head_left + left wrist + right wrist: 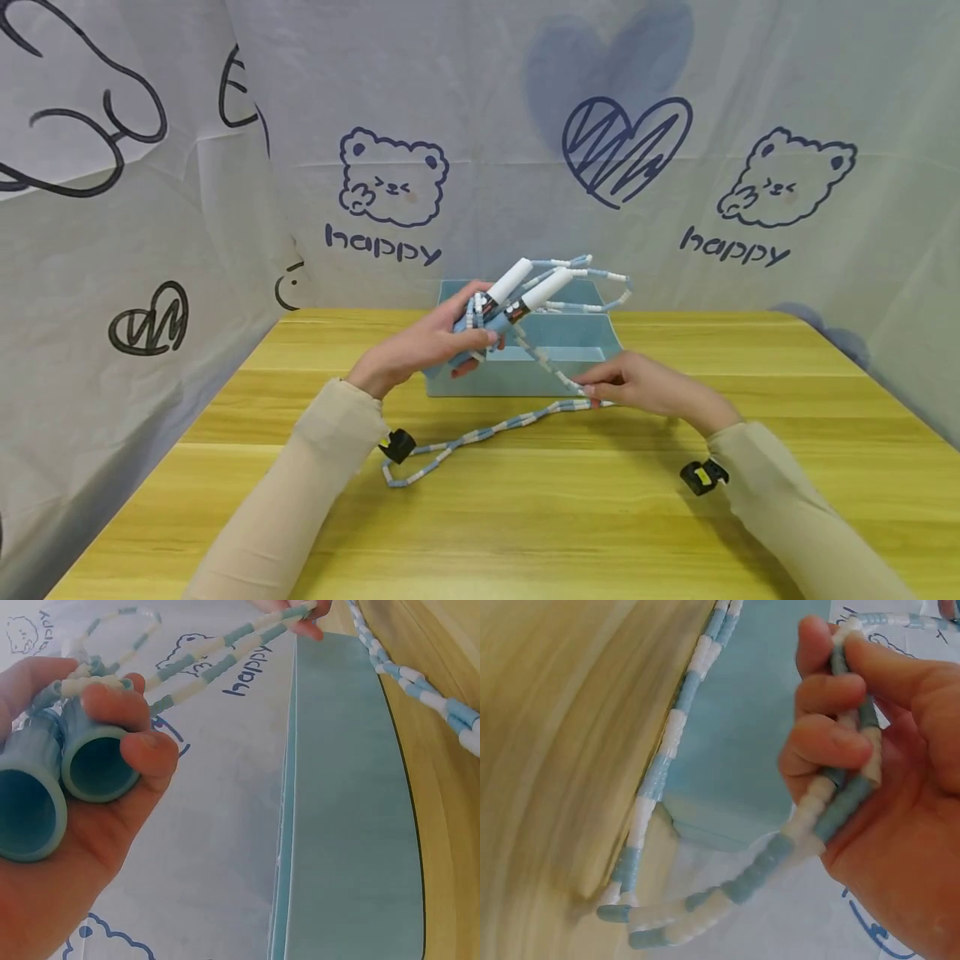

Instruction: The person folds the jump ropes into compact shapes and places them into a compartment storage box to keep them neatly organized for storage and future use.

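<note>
Pale patterned fabric (480, 50) hangs beyond the fingers, behind a yellow wood-grain tabletop (540, 533). From the head view, the person's left hand (438, 333) grips the two white-and-blue cylindrical handles (512, 281) of a blue-and-white beaded jump rope (517, 421), with some cord bunched about them. One loop sticks out past the left fingers, above a light-blue open-topped plastic bin (480, 382); a length slants down to the right hand (645, 385), and a doubled strand lies on the tabletop, trailing to the left of the right fingers.

In the left wrist view, the left fingers are curled round the handles, whose hollow blue ends show beside the palm, and two strands reach from there to the right fingers. The handles look like light, hard, smooth plastic, perhaps slippery, so they are best held round both barrels together.

In the right wrist view, thumb and fingers pinch a doubled part of the rope, the strands passing under the curled fingers and drooping beyond the palm. The rope appears light and flexible, its short segments stiff but hardly fragile; gathered strands should hold better than single, swinging loops.
</note>
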Available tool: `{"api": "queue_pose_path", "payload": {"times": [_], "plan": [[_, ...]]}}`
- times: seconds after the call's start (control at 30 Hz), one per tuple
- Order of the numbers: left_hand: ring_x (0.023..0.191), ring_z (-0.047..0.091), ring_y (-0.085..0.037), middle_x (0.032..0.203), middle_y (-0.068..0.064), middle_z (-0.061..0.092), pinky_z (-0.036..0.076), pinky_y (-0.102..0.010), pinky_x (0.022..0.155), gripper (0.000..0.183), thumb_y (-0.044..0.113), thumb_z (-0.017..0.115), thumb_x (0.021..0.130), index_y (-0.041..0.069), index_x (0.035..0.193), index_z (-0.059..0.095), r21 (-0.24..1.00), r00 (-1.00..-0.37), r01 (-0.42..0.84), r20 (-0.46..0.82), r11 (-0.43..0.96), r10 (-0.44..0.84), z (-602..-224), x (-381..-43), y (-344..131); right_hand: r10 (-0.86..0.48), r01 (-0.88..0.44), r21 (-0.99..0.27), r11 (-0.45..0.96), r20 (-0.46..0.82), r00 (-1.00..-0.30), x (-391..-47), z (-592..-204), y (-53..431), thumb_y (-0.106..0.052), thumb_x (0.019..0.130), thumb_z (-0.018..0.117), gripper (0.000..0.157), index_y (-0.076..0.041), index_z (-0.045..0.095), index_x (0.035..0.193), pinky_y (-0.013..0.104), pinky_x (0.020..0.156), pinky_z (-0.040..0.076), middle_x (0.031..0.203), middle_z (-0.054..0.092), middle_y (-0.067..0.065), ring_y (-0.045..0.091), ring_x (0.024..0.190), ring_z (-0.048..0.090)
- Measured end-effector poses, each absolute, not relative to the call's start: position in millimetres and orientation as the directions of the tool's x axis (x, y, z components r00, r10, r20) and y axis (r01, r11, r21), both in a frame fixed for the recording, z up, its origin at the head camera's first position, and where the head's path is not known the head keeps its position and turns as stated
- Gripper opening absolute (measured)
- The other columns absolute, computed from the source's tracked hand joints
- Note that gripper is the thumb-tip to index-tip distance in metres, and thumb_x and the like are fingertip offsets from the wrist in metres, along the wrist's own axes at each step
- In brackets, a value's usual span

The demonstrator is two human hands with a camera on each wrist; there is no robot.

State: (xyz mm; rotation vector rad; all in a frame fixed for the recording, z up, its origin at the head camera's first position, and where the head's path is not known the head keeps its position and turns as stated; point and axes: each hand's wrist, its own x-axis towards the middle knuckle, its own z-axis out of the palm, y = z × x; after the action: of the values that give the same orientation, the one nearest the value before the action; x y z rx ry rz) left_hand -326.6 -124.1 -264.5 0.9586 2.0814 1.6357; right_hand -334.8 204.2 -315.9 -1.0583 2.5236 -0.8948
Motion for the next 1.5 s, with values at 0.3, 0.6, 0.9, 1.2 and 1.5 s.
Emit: {"api": "queue_pose_path", "payload": {"times": [0.3,0.6,0.9,1.2,1.5], "plan": [[0.059,0.047,-0.023,0.103,-0.025,0.054,0.042,-0.032,0.049,0.032,0.015,0.056,0.100,0.013,0.128,0.040,0.920,-0.787,0.328,0.140,0.216,0.601,-263,-330,-128,-0.747,-0.485,-0.691,0.536,-0.121,-0.653,-326,-309,202,-0.011,0.102,0.053,0.035,0.001,0.058,0.135,0.022,0.048,0.034,0.079,0.067,0.010,0.009,0.053,0.039],[0.059,0.048,-0.022,0.096,-0.018,0.054,0.042,-0.029,0.050,0.032,0.016,0.058,0.099,0.011,0.122,0.037,0.911,-0.865,0.305,0.143,0.278,0.481,-259,-331,-134,-0.760,-0.420,-0.731,0.538,-0.206,-0.617,-325,-306,208,-0.009,0.104,0.048,0.038,0.002,0.051,0.140,0.033,0.056,0.049,0.077,0.067,0.014,0.021,0.058,0.052],[0.056,0.047,-0.023,0.089,-0.020,0.053,0.042,-0.029,0.047,0.036,0.018,0.054,0.101,0.014,0.127,0.030,0.872,-0.878,0.355,0.187,0.338,0.440,-260,-332,-139,-0.757,-0.410,-0.720,0.559,-0.241,-0.608,-318,-292,218,-0.012,0.104,0.049,0.020,-0.004,0.060,0.090,0.030,0.050,0.048,0.061,0.055,0.005,0.019,0.050,0.050],[0.060,0.044,-0.024,0.082,-0.015,0.050,0.042,-0.033,0.052,0.038,0.019,0.053,0.102,0.016,0.131,0.029,0.754,-0.893,0.425,0.257,0.502,0.369,-261,-331,-136,-0.780,-0.469,-0.696,0.544,-0.214,-0.588,-304,-272,209,-0.018,0.103,0.053,0.025,-0.015,0.068,0.123,0.021,0.045,0.031,0.059,0.041,-0.005,0.008,0.046,0.032],[0.058,0.045,-0.024,0.085,-0.013,0.054,0.042,-0.034,0.051,0.037,0.014,0.054,0.100,0.015,0.129,0.031,0.650,-0.882,0.469,0.304,0.599,0.361,-263,-333,-134,-0.886,-0.589,-0.723,0.361,-0.070,-0.457,-281,-257,183,-0.020,0.104,0.051,0.028,-0.026,0.067,0.127,0.021,0.046,0.034,0.062,0.041,-0.009,0.007,0.049,0.036]]}}
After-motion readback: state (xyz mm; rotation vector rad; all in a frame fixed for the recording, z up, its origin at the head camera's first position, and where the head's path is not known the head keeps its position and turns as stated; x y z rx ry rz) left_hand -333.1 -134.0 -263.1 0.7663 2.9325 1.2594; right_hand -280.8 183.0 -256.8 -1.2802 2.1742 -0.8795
